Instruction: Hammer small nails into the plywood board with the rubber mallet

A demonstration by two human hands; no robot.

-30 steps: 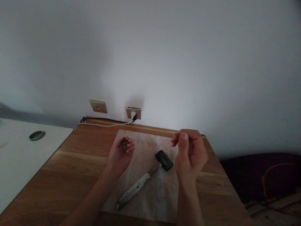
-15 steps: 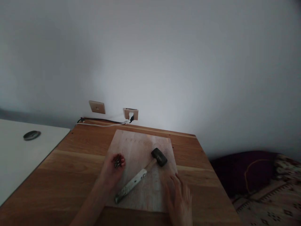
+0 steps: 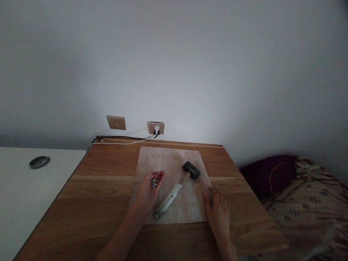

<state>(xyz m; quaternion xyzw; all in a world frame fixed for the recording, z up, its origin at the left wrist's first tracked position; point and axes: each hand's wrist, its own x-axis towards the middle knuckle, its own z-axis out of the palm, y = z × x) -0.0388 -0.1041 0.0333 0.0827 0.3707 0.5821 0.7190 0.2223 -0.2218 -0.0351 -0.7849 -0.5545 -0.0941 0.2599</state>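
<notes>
Our left grip point(image 3: 148, 190) is cupped, fingers curled around a bunch of nails point(image 3: 154, 182), over the left half of the board point(image 3: 190, 204). Our right grip point(image 3: 219, 212) lies loosely spread at the board's right edge; we cannot tell what is beneath its palm. The hammer point(image 3: 174, 192) rests slantwise on the board, head toward the far right corner. The bench point(image 3: 103, 188) carries the board.
</notes>
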